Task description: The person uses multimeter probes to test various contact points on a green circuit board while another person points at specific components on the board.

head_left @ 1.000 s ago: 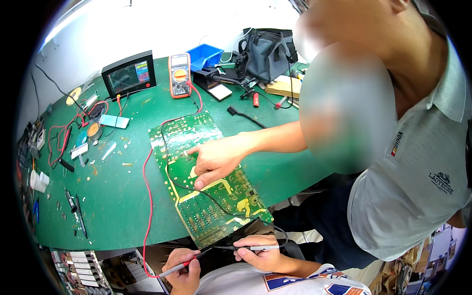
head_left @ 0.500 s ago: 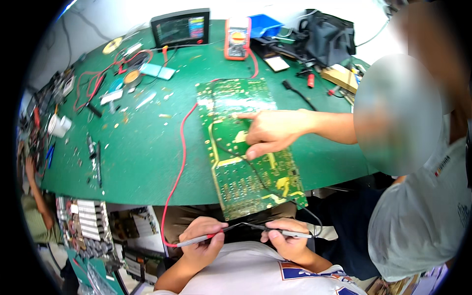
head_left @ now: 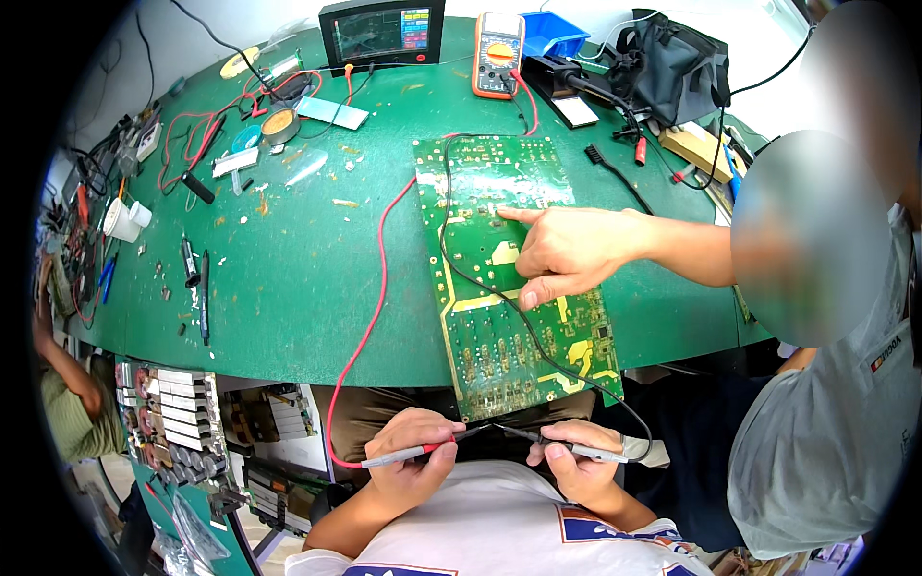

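My left hand (head_left: 411, 449) is closed round a test probe (head_left: 394, 456) with a grey and red handle and a red lead. In my right hand (head_left: 581, 456) I pinch a second test probe (head_left: 597, 453) with a grey and black handle and a black lead. The two dark tips come close together just below the near edge of a green circuit board (head_left: 480, 350); whether they touch I cannot tell. The board lies on the table, its near end past the edge. A co-worker's hand (head_left: 567, 250) reaches in from the right, index finger on the board's upper middle.
On the green table (head_left: 298, 288), an orange multimeter (head_left: 498, 58) and a dark screen device (head_left: 382, 34) stand at the back. A black brush (head_left: 619, 180) lies right of the board, and pens (head_left: 204, 298) lie left. A populated board (head_left: 178, 422) sits below left.
The view has shifted, so the table's things sit further right and slightly higher. My hands still hold both probes, and the co-worker's finger stays on the board.
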`<action>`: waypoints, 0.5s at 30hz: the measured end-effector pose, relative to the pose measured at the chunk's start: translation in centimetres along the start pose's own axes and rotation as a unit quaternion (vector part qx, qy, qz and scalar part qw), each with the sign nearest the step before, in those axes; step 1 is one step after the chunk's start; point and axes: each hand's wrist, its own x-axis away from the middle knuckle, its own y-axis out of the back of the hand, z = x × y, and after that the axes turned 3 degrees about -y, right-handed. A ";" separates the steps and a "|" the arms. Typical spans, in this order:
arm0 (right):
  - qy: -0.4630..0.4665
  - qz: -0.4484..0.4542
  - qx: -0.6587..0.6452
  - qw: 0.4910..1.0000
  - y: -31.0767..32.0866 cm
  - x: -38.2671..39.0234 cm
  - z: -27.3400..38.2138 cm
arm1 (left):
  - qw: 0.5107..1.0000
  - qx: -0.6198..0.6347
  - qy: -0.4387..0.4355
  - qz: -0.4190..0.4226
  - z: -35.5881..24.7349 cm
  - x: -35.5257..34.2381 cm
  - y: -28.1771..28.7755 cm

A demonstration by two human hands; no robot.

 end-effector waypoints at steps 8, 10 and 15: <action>-0.006 -0.003 -0.004 1.000 -0.2 0.1 0.1 | 1.000 -0.001 0.006 -0.003 0.0 0.1 0.2; -0.006 -0.001 -0.005 1.000 -0.2 0.1 0.1 | 1.000 -0.002 0.008 -0.004 0.0 0.2 0.1; -0.007 0.005 0.001 1.000 0.0 0.1 0.1 | 1.000 0.000 0.008 -0.012 0.1 0.2 0.0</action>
